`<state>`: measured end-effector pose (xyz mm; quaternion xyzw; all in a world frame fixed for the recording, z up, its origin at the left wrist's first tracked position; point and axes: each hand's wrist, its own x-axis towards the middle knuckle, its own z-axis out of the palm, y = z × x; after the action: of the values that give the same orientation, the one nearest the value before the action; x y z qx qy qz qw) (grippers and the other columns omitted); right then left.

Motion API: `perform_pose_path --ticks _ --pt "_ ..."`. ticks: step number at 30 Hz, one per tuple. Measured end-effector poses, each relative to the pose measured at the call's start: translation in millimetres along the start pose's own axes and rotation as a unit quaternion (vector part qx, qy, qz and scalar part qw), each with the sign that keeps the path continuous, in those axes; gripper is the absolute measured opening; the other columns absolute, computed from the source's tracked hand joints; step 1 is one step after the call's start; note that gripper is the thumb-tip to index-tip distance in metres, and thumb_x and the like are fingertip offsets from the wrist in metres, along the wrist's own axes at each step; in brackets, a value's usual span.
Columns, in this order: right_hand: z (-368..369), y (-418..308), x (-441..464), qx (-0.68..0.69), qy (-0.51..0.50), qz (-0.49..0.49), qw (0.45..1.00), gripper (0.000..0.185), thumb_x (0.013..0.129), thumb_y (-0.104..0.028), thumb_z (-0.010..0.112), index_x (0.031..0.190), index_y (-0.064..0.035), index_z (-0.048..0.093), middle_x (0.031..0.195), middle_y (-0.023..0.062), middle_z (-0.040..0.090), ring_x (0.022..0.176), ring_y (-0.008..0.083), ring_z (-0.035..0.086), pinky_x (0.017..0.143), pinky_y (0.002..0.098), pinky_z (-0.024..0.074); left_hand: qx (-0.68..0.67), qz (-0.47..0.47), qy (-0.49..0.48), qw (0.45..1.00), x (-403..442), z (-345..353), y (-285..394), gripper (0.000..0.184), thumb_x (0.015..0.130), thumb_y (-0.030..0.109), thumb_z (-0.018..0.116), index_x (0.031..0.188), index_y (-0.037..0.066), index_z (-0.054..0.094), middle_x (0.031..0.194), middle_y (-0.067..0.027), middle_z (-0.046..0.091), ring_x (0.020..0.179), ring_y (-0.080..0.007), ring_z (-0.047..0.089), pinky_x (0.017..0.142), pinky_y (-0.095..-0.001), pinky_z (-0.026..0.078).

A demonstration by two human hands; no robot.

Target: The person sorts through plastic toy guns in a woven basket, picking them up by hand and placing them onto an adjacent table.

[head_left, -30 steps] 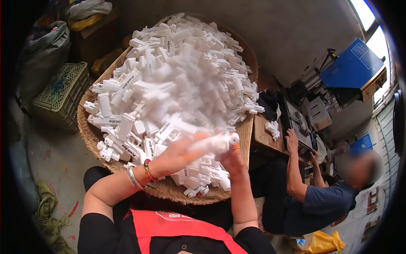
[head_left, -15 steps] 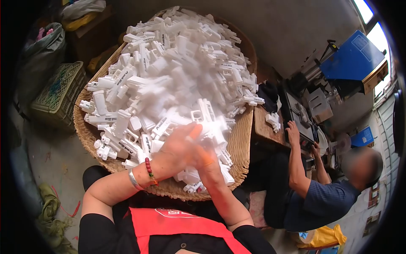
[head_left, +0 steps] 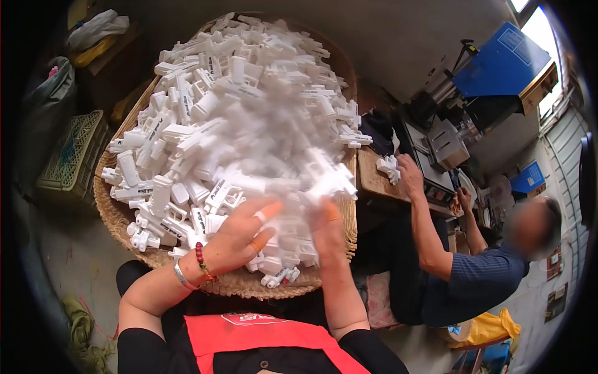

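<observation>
A heap of white plastic toy guns (head_left: 180,134), some with black lettering, fills a large woven basket (head_left: 112,215) before me. My left hand (head_left: 240,234) hovers at the heap's near side, thumb and forefinger apart, orange bands on its fingers; it holds nothing that I can see. To its right, my right hand (head_left: 327,227) is blurred by motion. A white toy gun (head_left: 327,177) shows at its fingertips, apparently in its grip. More toy guns lie below and between my hands. The heap's middle is smeared by blur.
At the right, a co-worker (head_left: 473,274) sits at a bench with a flat machine (head_left: 430,159), one hand by white toy guns (head_left: 389,168). Blue equipment (head_left: 501,59) stands behind. A plastic crate (head_left: 71,153) and a sack (head_left: 50,100) are at the left.
My hands, close together before, have parted: the left is lower, the right has moved rightward with the toy gun. The co-worker's nearer hand has shifted to the white toy guns on the bench.
</observation>
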<state>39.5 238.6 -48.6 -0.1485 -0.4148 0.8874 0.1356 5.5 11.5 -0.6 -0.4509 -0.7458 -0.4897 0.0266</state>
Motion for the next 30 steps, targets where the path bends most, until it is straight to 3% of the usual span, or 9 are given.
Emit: perform_pose_path --ticks 7,14,17,19,22,24,27,28,30 --pt "-84 -65 48 0.17 0.073 0.019 0.983 0.026 0.089 -0.022 0.052 0.11 -0.0062 0.053 0.093 0.0086 0.063 0.075 0.0219 0.061 0.059 0.032 0.0496 0.022 0.028 0.005 0.999 -3 4 -2 0.041 0.083 0.009 0.06 0.122 0.004 0.052 0.122 -0.0165 0.049 0.111 -0.034 0.049 0.094 -0.0377 0.04" --pt "-157 -104 116 0.141 0.143 0.013 0.98 0.026 0.087 -0.024 0.053 0.106 -0.0061 0.052 0.086 0.0097 0.061 0.067 0.0222 0.058 0.056 0.0327 0.0471 0.031 0.079 0.017 0.996 -1 4 -5 0.043 0.078 0.006 0.061 0.119 0.0 0.051 0.114 -0.0218 0.052 0.102 -0.0379 0.052 0.087 -0.0409 0.043" --pt "-178 -110 136 0.174 0.157 -0.009 0.972 0.026 0.09 -0.024 0.049 0.108 -0.0064 0.052 0.09 0.0107 0.062 0.073 0.0248 0.06 0.058 0.0334 0.0477 0.023 0.043 -0.002 0.999 -1 4 -5 0.04 0.081 0.009 0.062 0.12 0.004 0.054 0.118 -0.0167 0.052 0.108 -0.0338 0.051 0.091 -0.0385 0.042" --pt "-194 -116 157 0.227 0.19 -0.027 0.955 0.028 0.09 -0.019 0.05 0.112 -0.0024 0.051 0.097 0.0126 0.061 0.085 0.0305 0.059 0.069 0.0416 0.0513 0.036 0.041 0.001 0.999 -1 4 -5 0.04 0.08 0.009 0.062 0.119 0.004 0.054 0.119 -0.0168 0.052 0.107 -0.0338 0.051 0.091 -0.0385 0.042" --pt "-252 -123 202 0.161 0.181 -0.141 0.96 0.021 0.089 -0.01 0.051 0.107 -0.0007 0.051 0.101 0.0121 0.055 0.087 0.0282 0.055 0.074 0.0376 0.0505 0.055 0.042 0.005 0.998 0 4 -4 0.04 0.08 0.008 0.063 0.118 0.003 0.055 0.119 -0.0169 0.052 0.107 -0.0339 0.052 0.091 -0.0389 0.042" --pt "-236 -120 198 0.0 0.311 -0.233 0.922 0.02 0.086 -0.008 0.053 0.105 -0.0023 0.052 0.106 0.0137 0.051 0.087 0.028 0.054 0.074 0.0374 0.0497 0.063 0.044 0.007 0.997 0 2 -2 0.04 0.079 0.008 0.063 0.117 0.002 0.055 0.118 -0.017 0.053 0.106 -0.0339 0.052 0.091 -0.0392 0.042" --pt "-160 -86 172 -0.057 0.271 -0.229 0.933 0.03 0.083 -0.005 0.055 0.112 -0.0022 0.049 0.102 0.0113 0.05 0.081 0.0216 0.052 0.066 0.0322 0.0462 0.07 0.053 0.013 0.996 0 1 -3 0.039 0.077 0.007 0.065 0.114 -0.001 0.056 0.117 -0.0176 0.054 0.105 -0.0344 0.053 0.091 -0.0413 0.043" --pt "-149 -73 173 -0.223 0.222 -0.191 0.93 0.034 0.082 -0.006 0.058 0.115 -0.0044 0.051 0.095 0.008 0.054 0.074 0.0166 0.05 0.064 0.0294 0.0443 0.068 0.049 0.015 0.996 0 2 -3 0.039 0.077 0.007 0.065 0.114 -0.001 0.056 0.117 -0.0176 0.054 0.105 -0.0344 0.053 0.091 -0.0413 0.043" --pt "-122 -51 177 -0.348 0.119 -0.09 0.926 0.034 0.082 -0.004 0.06 0.115 -0.004 0.054 0.09 0.0061 0.057 0.074 0.0151 0.052 0.068 0.0281 0.045 0.058 0.064 0.015 0.996 1 2 -4 0.039 0.077 0.008 0.066 0.114 0.0 0.057 0.116 -0.0185 0.054 0.105 -0.0348 0.053 0.09 -0.0417 0.043"
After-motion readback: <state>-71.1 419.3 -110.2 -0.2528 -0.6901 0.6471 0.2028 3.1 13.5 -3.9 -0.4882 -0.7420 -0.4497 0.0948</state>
